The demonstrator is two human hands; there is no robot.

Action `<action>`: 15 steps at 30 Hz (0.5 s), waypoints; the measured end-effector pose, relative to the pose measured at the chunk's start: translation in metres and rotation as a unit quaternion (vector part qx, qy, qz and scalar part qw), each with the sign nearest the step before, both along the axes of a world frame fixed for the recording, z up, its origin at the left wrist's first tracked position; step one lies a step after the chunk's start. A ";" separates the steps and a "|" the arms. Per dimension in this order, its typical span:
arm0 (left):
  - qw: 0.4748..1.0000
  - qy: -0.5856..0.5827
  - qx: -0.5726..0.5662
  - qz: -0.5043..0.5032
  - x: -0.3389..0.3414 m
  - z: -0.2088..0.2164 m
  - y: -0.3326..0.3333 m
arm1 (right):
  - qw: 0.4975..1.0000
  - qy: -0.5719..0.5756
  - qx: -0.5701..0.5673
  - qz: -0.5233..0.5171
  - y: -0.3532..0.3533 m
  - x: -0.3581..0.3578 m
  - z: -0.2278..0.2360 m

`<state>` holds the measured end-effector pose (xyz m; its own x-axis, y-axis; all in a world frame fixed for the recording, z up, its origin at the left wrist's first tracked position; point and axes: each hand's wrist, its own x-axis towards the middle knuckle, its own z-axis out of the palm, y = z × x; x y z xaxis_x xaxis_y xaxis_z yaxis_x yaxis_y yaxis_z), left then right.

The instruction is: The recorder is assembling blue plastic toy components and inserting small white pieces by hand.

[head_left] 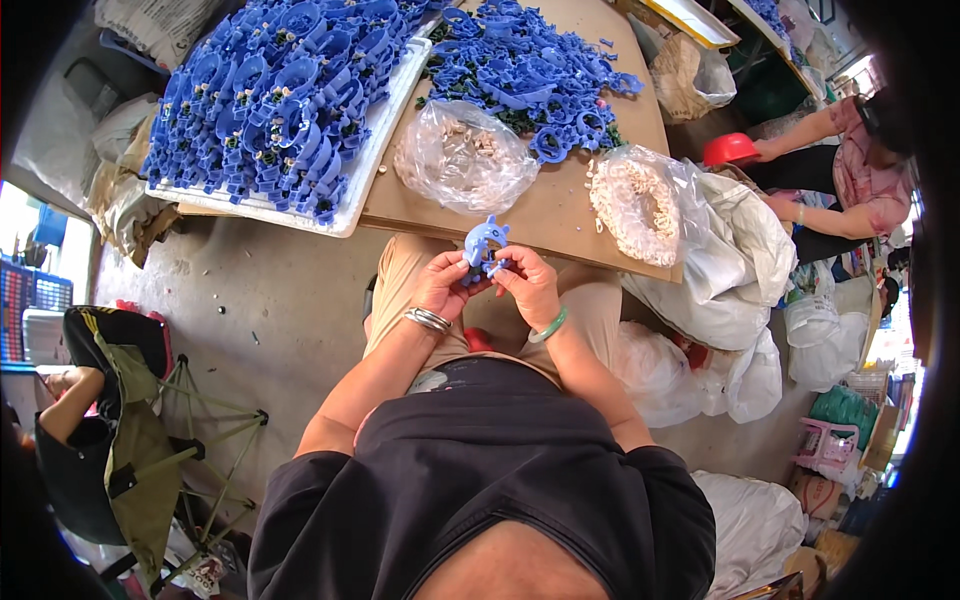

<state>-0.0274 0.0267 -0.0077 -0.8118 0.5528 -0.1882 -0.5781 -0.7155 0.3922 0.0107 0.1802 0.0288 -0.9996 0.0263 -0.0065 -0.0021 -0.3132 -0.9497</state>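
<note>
Left hand (441,284): fingers closed on the left side of the blue figure (486,240). Figure: held between both hands at the tabletop's (560,205) near edge; judged light, stiff, its thin lower parts possibly fragile; best taken by the thicker, rounded top. Right hand (532,285): pinching its right side.

Blue dolphin-shaped piece (487,236) between hands (440,285)

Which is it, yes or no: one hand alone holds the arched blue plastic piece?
No: left hand and right hand both hold the blue piece.
</note>
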 end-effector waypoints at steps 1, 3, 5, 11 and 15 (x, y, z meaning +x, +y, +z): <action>1.000 0.001 -0.010 0.015 0.000 0.000 0.001 | 0.999 0.010 0.049 -0.016 0.000 0.001 -0.001; 0.999 0.002 -0.021 0.029 0.000 0.001 0.002 | 0.994 0.020 0.099 -0.033 0.000 0.001 0.000; 0.999 0.024 -0.040 0.021 0.000 0.002 0.002 | 0.967 0.061 0.242 -0.061 0.001 0.002 0.003; 0.999 0.014 -0.038 0.012 0.001 0.006 0.001 | 0.953 0.110 0.275 -0.066 0.007 -0.001 0.011; 0.998 0.021 -0.064 0.021 0.004 0.010 0.002 | 0.936 0.136 0.320 -0.062 0.006 0.002 0.015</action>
<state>-0.0239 0.0283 0.0020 -0.8426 0.4913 -0.2206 -0.5297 -0.6816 0.5048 0.0124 0.1864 0.0442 -0.9510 0.0541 0.3045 -0.2696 0.3373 -0.9020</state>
